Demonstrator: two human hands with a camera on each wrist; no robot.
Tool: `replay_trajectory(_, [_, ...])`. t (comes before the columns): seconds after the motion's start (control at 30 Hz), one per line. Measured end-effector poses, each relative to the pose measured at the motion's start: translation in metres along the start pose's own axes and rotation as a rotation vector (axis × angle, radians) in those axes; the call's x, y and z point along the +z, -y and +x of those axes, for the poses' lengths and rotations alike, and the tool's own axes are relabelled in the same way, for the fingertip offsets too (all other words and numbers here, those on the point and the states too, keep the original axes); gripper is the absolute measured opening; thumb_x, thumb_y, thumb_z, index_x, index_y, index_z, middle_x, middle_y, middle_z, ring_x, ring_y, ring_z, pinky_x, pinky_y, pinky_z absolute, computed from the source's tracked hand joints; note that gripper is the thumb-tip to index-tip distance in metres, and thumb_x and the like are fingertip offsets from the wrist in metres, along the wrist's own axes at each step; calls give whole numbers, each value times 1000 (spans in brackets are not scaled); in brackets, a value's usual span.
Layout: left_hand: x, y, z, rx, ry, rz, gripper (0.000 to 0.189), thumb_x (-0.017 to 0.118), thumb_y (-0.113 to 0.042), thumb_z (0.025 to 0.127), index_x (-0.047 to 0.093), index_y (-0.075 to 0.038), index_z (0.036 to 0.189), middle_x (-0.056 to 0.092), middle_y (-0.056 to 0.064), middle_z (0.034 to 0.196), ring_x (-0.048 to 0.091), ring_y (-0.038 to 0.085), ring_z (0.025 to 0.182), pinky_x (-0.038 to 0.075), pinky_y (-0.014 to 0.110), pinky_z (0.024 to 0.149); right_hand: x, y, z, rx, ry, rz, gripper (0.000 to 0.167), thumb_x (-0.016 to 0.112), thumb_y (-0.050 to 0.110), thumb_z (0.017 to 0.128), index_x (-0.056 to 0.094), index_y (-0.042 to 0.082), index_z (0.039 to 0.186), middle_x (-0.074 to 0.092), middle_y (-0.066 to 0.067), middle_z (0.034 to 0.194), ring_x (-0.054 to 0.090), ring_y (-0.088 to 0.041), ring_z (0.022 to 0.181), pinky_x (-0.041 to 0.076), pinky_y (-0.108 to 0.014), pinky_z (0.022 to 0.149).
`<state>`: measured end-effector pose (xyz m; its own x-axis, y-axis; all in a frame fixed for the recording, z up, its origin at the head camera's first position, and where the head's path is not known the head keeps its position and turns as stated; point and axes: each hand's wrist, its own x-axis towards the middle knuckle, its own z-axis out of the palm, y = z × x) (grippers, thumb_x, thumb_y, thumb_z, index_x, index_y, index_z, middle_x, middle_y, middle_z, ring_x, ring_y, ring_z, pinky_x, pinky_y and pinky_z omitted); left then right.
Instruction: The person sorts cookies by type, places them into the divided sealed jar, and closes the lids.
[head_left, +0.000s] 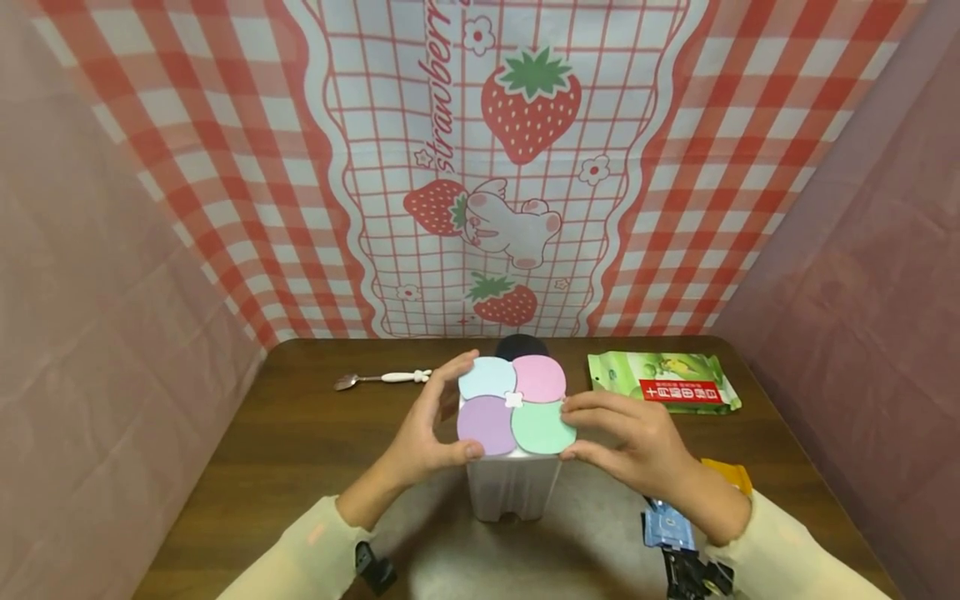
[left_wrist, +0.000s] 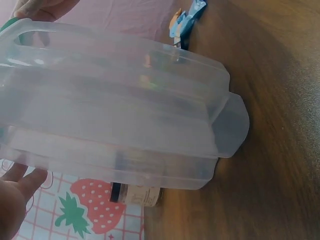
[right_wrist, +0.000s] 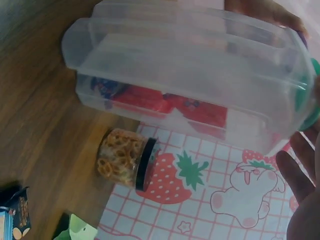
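A tall translucent plastic container [head_left: 513, 492] stands upright at the front middle of the table, topped by pale blue [head_left: 486, 377], pink [head_left: 540, 377], purple [head_left: 486, 425] and green [head_left: 544, 427] petal-shaped lids. My left hand [head_left: 422, 437] grips its left side at the top, thumb on the purple lid's edge and fingers along the pale blue one. On the other side my right hand [head_left: 637, 435] holds the top by the green lid, fingertips on its edge and thumb at the near corner. Through one wall, red packets [right_wrist: 150, 98] show inside the container in the right wrist view.
Behind the container lies or stands a black-lidded jar of ring-shaped snacks [right_wrist: 120, 157]. A white-handled spoon [head_left: 384, 378] is at the back left, a green package [head_left: 663, 382] at the back right. Small blue [head_left: 667, 527], black [head_left: 686, 571] and yellow [head_left: 729, 475] packets lie by my right forearm.
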<state>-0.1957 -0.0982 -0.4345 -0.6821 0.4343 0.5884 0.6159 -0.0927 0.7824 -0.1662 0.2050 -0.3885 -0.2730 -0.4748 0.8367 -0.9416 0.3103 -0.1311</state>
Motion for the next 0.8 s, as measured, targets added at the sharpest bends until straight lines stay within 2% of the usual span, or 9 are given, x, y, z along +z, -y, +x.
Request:
replay_trajectory(0.07, [0, 0, 0, 3, 8, -6, 102, 79, -59, 82, 33, -3, 154, 29, 16, 165, 46, 31, 141, 46, 35, 113, 1, -1, 1, -23, -27, -12, 34, 75, 37, 93, 77, 4, 101, 76, -12, 102, 74, -23, 88, 60, -20, 81])
replay_trajectory(0.2, [2, -1, 0, 1, 21, 0, 102, 80, -59, 82, 33, -3, 154, 29, 14, 166, 46, 33, 141, 46, 37, 113, 2, -2, 5, 6, -62, -14, 35, 69, 38, 97, 76, 4, 98, 76, -10, 96, 73, -21, 83, 59, -19, 78])
replay_trajectory(0.4, [3, -2, 1, -16, 29, -6, 103, 79, -60, 83, 31, -5, 156, 28, 12, 167, 45, 35, 142, 46, 37, 114, 0, -3, 11, 75, -94, 109, 32, 72, 33, 95, 77, 2, 100, 75, -14, 97, 72, -20, 90, 57, -15, 86])
replay_trajectory(0.57, [2, -5, 3, -46, 44, -5, 105, 79, -62, 82, 29, -8, 158, 26, 11, 168, 43, 31, 145, 43, 34, 116, -4, -6, 22, 144, -55, 133, 24, 69, 27, 98, 77, 6, 106, 76, -10, 103, 71, -19, 99, 54, -16, 93])
replay_trajectory(0.67, [-3, -9, 6, -74, 69, 38, 106, 78, -64, 81, 29, -11, 159, 28, 7, 168, 44, 28, 145, 38, 34, 120, -7, -7, 30, 194, -8, 119, 13, 75, 14, 94, 78, 8, 106, 75, -6, 105, 70, -17, 99, 54, -15, 90])
replay_trajectory(0.8, [-10, -15, 10, -124, 123, 87, 106, 80, -62, 81, 28, -16, 161, 37, 1, 162, 45, 25, 143, 34, 35, 123, -10, -7, 40, 263, 46, 134, 24, 79, -5, 84, 78, 8, 104, 75, -2, 104, 69, -15, 98, 55, -16, 85])
